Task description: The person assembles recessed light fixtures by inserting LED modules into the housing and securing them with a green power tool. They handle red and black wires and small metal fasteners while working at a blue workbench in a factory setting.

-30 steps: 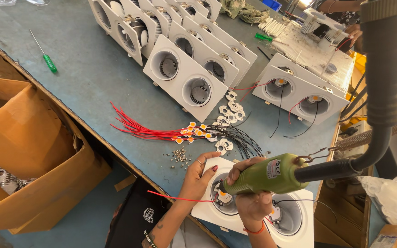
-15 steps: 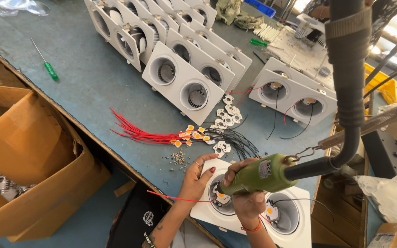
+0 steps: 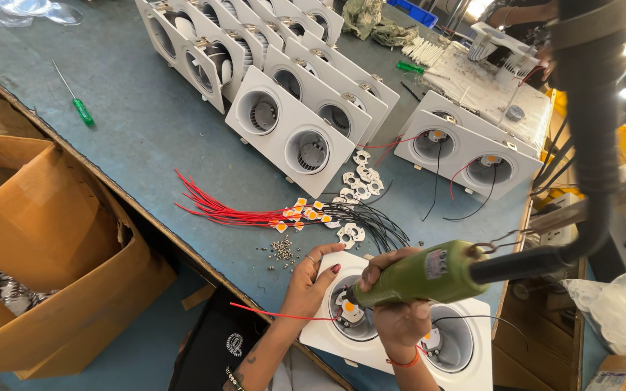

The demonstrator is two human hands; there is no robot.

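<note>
Right hand [image 3: 400,318] wrapped shut around a green power screwdriver [image 3: 429,274]; its tip sits down inside the left well of a white twin downlight housing [image 3: 320,334] at the near bench [image 3: 132,145] edge. Left hand [image 3: 311,279] lies just left of the tool, fingers curled loosely over the housing rim, steadying it; whether it pinches anything I cannot tell.

Risks, as judged: the bit could skate off the screw and gouge the small orange LED chip [image 3: 348,308] directly under the tip. The red lead [image 3: 269,313] trailing left beneath the left hand could snag. Left fingertips sit close to the bit. The stiff black hose [image 3: 588,145] rising right of the right hand could tug the tool off line.

Screwdriver's long axis runs nearly level, tip pointing left and slightly down, tail toward the hose.
</note>
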